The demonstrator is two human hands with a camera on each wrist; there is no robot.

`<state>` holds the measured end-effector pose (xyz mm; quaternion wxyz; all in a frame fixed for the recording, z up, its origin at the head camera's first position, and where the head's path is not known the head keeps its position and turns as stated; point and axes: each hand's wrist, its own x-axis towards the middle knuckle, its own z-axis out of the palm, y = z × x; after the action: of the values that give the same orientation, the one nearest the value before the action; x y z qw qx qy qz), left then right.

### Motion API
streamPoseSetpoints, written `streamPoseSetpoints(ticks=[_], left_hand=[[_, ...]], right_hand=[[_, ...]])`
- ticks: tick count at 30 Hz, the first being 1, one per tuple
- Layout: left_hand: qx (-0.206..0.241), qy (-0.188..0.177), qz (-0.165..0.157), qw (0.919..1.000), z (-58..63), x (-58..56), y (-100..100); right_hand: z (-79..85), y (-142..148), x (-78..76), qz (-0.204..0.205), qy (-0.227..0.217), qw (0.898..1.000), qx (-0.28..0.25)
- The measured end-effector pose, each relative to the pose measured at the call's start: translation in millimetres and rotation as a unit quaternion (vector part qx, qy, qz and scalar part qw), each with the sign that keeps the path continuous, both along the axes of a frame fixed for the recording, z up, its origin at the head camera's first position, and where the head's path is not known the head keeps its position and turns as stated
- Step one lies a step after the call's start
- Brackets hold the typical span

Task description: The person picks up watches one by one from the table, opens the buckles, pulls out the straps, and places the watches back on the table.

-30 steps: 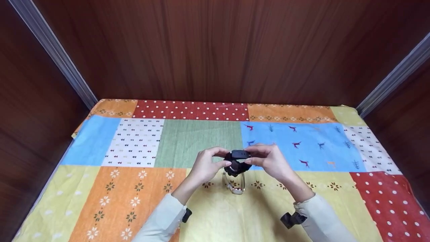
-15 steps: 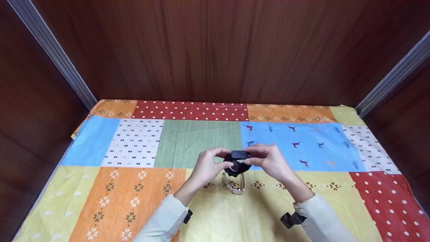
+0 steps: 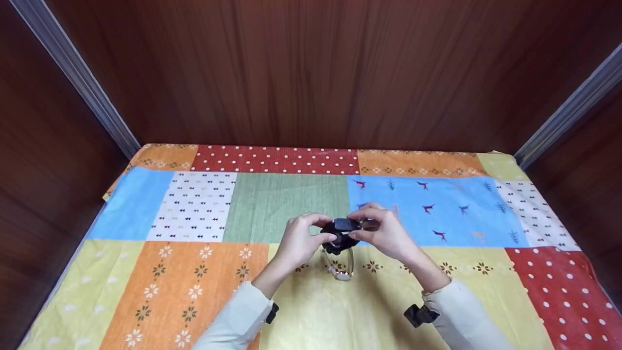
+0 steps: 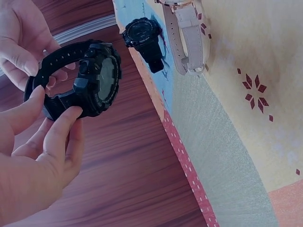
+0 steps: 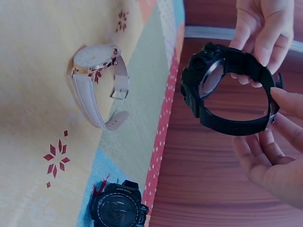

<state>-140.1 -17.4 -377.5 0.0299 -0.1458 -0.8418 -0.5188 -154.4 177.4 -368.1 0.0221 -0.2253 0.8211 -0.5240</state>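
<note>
A chunky black wristwatch [image 4: 103,80] is held up above the cloth between both hands, its strap bent into a loop. My left hand [image 3: 300,243] grips it by the case side, thumb and fingertips on the strap near the case. On the other side, my right hand [image 3: 384,231] pinches the strap around its buckle end [image 5: 272,109]. Below the held watch, a pale-strapped watch with a rose-gold case [image 5: 94,59] rests on the cloth. A second black watch, digital [image 5: 118,208], lies on the blue patch; the head view mostly hides it behind the right hand.
A patchwork cloth [image 3: 194,282] covers the table. Brown wood-grain panels [image 3: 311,73] rise at the back and both sides, with metal strips at the corners. A small black camera [image 3: 422,315] sits on the right sleeve.
My right hand has shifted slightly left and up, its thumb and fingers changing position on the strap. The left hand holds nearly still, and the pale watch has not moved.
</note>
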Motion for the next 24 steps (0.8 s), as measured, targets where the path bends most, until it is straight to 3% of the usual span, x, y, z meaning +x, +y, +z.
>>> streamPoseSetpoints(ticks=[10, 19, 24], left_hand=[[-0.023, 0.031, -0.001, 0.9992, 0.1, 0.7, 0.3], [-0.026, 0.035, -0.005, 0.9990, 0.2, 0.9, 1.1], [-0.034, 0.033, -0.009, 0.9988, -0.4, 0.4, 1.2]], right_hand=[[0.0, -2.9, 0.6, -0.008, 0.021, 0.999, 0.038], [-2.9, -3.6, -0.1, -0.022, 0.048, 0.997, 0.052], [-2.7, -4.0, 0.4, -0.027, 0.040, 0.998, 0.044]])
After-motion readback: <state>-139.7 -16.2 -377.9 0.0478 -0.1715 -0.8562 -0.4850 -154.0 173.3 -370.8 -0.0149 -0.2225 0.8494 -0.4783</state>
